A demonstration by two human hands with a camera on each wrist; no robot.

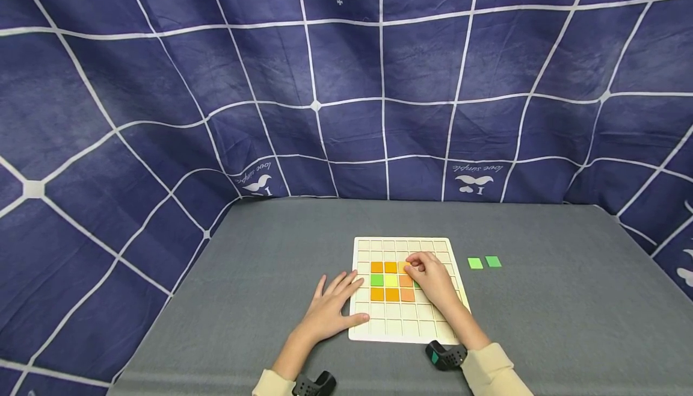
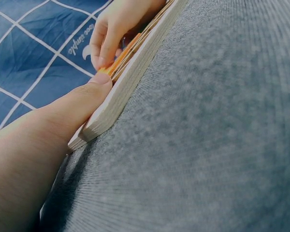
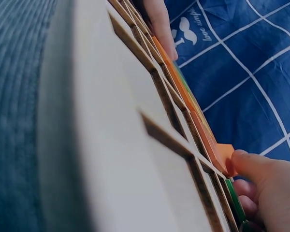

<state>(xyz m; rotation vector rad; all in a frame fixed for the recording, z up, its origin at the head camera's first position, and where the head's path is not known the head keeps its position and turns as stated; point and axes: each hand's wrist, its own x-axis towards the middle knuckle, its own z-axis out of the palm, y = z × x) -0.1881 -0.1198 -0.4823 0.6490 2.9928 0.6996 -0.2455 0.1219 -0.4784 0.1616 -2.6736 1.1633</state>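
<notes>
A cream wooden grid board (image 1: pixel 379 327) lies on the grey cloth. Near its middle sit several square tiles: orange ones, a yellow tile (image 1: pixel 391 280) and a green tile (image 1: pixel 376 280). My left hand (image 1: pixel 331 312) rests at the board's left edge with fingers spread and thumb on the lower left corner area. Over the right part of the board, my right hand (image 1: pixel 435 278) pinches an orange tile (image 3: pixel 225 154) between thumb and fingers. That tile stands tilted at the upper right of the coloured block. Another green tile (image 3: pixel 235 200) is partly hidden beneath this hand.
Two loose green tiles, a light one (image 1: pixel 474 263) and a darker one (image 1: pixel 493 261), lie on the cloth right of the board. A blue curtain (image 1: pixel 346 131) with white lines hangs behind the table. Each wrist wears a black band.
</notes>
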